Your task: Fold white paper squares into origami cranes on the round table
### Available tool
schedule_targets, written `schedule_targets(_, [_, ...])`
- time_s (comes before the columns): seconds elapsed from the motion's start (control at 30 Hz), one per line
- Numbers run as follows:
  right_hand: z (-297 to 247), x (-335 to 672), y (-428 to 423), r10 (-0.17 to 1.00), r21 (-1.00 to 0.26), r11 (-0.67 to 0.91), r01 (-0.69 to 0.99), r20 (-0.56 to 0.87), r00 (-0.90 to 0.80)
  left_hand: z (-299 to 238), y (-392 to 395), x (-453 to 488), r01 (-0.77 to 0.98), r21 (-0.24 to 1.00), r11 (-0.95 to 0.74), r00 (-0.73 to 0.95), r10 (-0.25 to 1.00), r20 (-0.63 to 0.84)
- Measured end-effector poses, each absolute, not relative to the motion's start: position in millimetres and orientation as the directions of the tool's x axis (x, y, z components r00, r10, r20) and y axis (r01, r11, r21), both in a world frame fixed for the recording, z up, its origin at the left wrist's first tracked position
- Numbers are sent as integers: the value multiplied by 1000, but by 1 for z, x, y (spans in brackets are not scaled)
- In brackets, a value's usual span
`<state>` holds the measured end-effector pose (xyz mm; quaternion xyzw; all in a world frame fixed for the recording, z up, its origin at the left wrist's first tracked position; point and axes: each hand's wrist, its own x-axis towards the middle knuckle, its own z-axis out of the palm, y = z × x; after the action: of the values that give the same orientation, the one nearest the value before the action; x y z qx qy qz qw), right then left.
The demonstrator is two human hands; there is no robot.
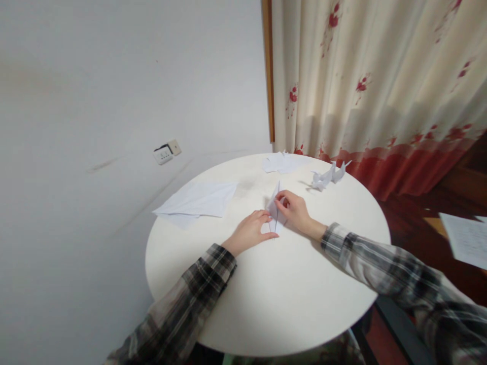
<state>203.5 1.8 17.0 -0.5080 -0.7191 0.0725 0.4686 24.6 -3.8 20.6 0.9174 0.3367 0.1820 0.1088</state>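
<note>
A small piece of folded white paper (273, 204), creased into a narrow kite-like shape with a pointed top, lies on the round white table (266, 294). My left hand (249, 233) holds its lower left part, the thumb near the bottom tip and the fingers along the left edge. From the other side, my right hand (297, 210) pinches a flap near the middle between thumb and fingers. The fingers partly cover the folds, so the inner layers are hidden.
White paper sheets (201, 200) lie at the table's left. Paper pieces (277, 162) sit at the back, and folded paper birds (322, 179) stand at the back right. A wall (95, 101) borders the left side; a curtain (342, 101) hangs behind.
</note>
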Motion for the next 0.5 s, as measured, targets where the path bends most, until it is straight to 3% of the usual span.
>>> schedule_targets(0.17, [22,206,3,660,-544,539,643,747,78,17,-1,24,564,349,-748,707,656,264])
schedule_targets(0.27, [20,209,8,635,-534,529,660,765,111,14,0,23,566,354,-744,710,659,250])
schedule_targets(0.5, [8,213,18,834,-673,382,634,546,77,12,-1,24,588,346,-732,696,675,245])
